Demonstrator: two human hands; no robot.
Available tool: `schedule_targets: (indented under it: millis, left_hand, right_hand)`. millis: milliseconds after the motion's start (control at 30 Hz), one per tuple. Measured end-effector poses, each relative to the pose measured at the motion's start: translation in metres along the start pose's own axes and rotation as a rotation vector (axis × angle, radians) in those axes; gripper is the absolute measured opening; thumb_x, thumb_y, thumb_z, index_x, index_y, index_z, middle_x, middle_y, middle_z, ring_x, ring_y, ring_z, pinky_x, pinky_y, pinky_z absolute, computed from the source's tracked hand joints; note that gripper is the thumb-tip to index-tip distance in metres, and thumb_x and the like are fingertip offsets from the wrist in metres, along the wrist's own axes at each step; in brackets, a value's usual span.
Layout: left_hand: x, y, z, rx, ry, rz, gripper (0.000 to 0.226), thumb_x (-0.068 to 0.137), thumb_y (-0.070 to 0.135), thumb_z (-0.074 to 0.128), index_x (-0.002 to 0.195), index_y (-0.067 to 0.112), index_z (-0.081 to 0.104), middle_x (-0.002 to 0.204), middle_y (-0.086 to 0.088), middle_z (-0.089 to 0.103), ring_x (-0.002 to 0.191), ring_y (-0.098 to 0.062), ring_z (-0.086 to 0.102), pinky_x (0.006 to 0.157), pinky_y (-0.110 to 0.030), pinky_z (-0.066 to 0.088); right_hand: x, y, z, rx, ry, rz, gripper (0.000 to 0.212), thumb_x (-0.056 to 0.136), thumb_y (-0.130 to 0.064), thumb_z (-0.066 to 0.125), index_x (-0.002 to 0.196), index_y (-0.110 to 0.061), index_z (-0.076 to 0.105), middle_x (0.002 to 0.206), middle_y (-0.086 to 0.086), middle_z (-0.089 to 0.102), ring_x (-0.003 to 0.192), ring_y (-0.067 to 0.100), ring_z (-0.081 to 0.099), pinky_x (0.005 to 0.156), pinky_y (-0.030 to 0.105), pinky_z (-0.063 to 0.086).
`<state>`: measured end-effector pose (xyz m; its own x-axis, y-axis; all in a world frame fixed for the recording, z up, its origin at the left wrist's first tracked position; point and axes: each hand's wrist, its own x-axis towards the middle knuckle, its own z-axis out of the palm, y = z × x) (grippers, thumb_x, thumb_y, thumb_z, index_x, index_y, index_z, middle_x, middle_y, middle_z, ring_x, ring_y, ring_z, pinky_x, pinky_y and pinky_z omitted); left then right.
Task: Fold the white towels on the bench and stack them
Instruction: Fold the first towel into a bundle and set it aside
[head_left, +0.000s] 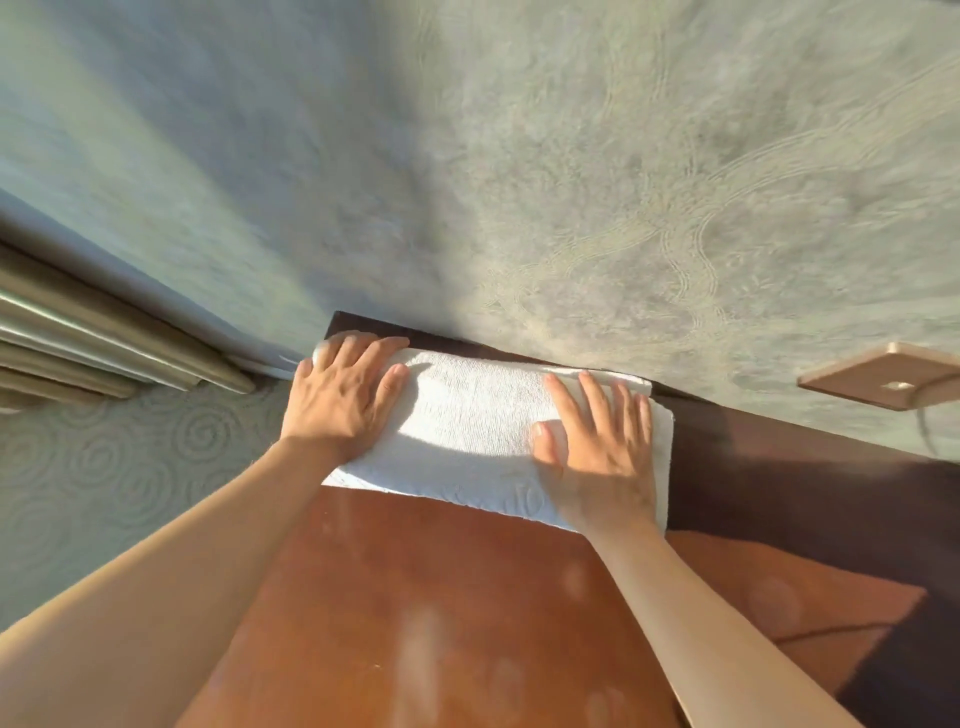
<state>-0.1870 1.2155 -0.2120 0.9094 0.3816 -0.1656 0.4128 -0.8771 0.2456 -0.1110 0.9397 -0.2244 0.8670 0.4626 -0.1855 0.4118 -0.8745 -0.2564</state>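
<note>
A folded white towel (478, 431) lies flat at the far end of the brown bench (415, 597), close to the wall. My left hand (340, 395) presses flat on the towel's left end, fingers spread and reaching its far edge. Over on the right end, my right hand (597, 447) lies flat too, fingers straight and apart. Layered edges show at the towel's right side, under my right hand. No other towel is in view.
A patterned grey-green wall (571, 182) rises directly behind the bench. A tan wall plate (883, 379) with a cable sits at the right. Curtain folds (104, 338) hang at the left above patterned carpet (104, 467). A dark ledge (779, 467) runs right of the towel.
</note>
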Motion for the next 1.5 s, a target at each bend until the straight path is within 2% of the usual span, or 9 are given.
schedule_targets:
  millis: [167, 467, 567, 800, 1000, 1167, 1267, 1367, 1500]
  left_hand:
    - [0.033, -0.033, -0.011, 0.009, 0.029, 0.071, 0.058, 0.098, 0.061, 0.024, 0.140, 0.031, 0.050, 0.142, -0.001, 0.049, 0.132, -0.033, 0.042, 0.103, -0.050, 0.037]
    - [0.035, -0.036, -0.008, 0.046, 0.338, 0.151, 0.033, 0.095, 0.035, 0.051, 0.118, 0.019, 0.068, 0.123, -0.014, 0.058, 0.114, -0.041, 0.051, 0.114, -0.054, 0.026]
    - [0.022, -0.028, -0.008, 0.090, 0.426, 0.277, 0.026, 0.095, 0.025, 0.052, 0.112, 0.018, 0.071, 0.119, -0.011, 0.065, 0.108, -0.040, 0.057, 0.103, -0.050, 0.037]
    - [-0.022, 0.010, 0.010, -0.048, 0.105, 0.383, 0.055, 0.102, 0.047, 0.037, 0.145, 0.018, 0.055, 0.159, -0.005, 0.041, 0.151, -0.025, 0.031, 0.123, -0.046, 0.024]
    - [-0.017, 0.010, 0.017, 0.069, 0.012, 0.277, 0.063, 0.105, 0.058, 0.014, 0.155, 0.030, 0.039, 0.165, -0.001, 0.030, 0.155, -0.024, 0.021, 0.124, -0.048, 0.020]
    - [-0.011, 0.016, 0.019, 0.087, -0.042, 0.221, 0.065, 0.102, 0.062, 0.005, 0.158, 0.038, 0.028, 0.167, 0.006, 0.022, 0.156, -0.019, 0.013, 0.126, -0.044, 0.011]
    - [-0.006, 0.018, 0.015, 0.088, -0.070, 0.211, 0.066, 0.100, 0.065, 0.000, 0.159, 0.042, 0.018, 0.169, 0.009, 0.013, 0.157, -0.017, 0.005, 0.127, -0.041, 0.005]
    - [-0.001, 0.015, 0.009, 0.071, -0.122, 0.242, 0.068, 0.095, 0.070, -0.005, 0.159, 0.048, 0.006, 0.170, 0.014, 0.000, 0.156, -0.013, -0.008, 0.127, -0.039, -0.005]
    - [-0.009, -0.012, 0.002, 0.040, -0.112, 0.174, 0.074, 0.087, 0.090, 0.008, 0.153, 0.060, -0.005, 0.165, 0.022, -0.008, 0.155, -0.010, -0.012, 0.125, -0.046, -0.008]
  right_hand:
    - [0.017, -0.036, 0.012, 0.008, 0.218, 0.033, 0.055, 0.099, -0.051, 0.034, 0.145, -0.028, 0.053, 0.152, 0.006, 0.049, 0.143, 0.037, 0.040, 0.122, 0.056, 0.021]
    - [0.035, -0.032, 0.009, 0.033, 0.183, 0.040, 0.037, 0.093, -0.050, 0.040, 0.126, -0.037, 0.050, 0.115, -0.005, 0.060, 0.110, 0.025, 0.053, 0.108, 0.047, 0.032]
    - [0.037, -0.026, 0.007, -0.017, 0.227, -0.020, 0.037, 0.097, -0.048, 0.041, 0.125, -0.030, 0.057, 0.111, 0.002, 0.063, 0.105, 0.029, 0.056, 0.103, 0.049, 0.036]
    - [0.037, -0.040, -0.001, -0.071, 0.410, -0.125, 0.022, 0.098, -0.033, 0.046, 0.115, -0.021, 0.054, 0.101, 0.009, 0.050, 0.098, 0.034, 0.047, 0.103, 0.052, 0.033]
    - [0.045, -0.035, 0.001, -0.072, 0.344, -0.104, 0.024, 0.098, -0.037, 0.058, 0.118, -0.025, 0.063, 0.113, 0.009, 0.056, 0.104, 0.033, 0.052, 0.102, 0.049, 0.034]
    - [0.036, -0.047, -0.003, -0.038, 0.379, -0.083, 0.030, 0.102, -0.037, 0.049, 0.124, -0.022, 0.063, 0.126, 0.008, 0.055, 0.118, 0.033, 0.051, 0.110, 0.051, 0.034]
    - [0.024, -0.068, 0.001, 0.008, 0.194, -0.198, 0.053, 0.105, -0.049, 0.027, 0.150, -0.025, 0.042, 0.152, 0.007, 0.045, 0.145, 0.030, 0.034, 0.123, 0.051, 0.017]
    - [0.024, -0.061, 0.004, -0.057, -0.046, -0.241, 0.064, 0.101, -0.060, 0.011, 0.161, -0.037, 0.011, 0.170, -0.004, 0.008, 0.157, 0.018, -0.003, 0.126, 0.042, -0.007]
    - [0.015, -0.028, 0.005, -0.118, 0.007, -0.190, 0.070, 0.100, -0.064, 0.014, 0.162, -0.033, 0.008, 0.170, -0.008, 0.000, 0.156, 0.013, -0.009, 0.127, 0.043, 0.000]
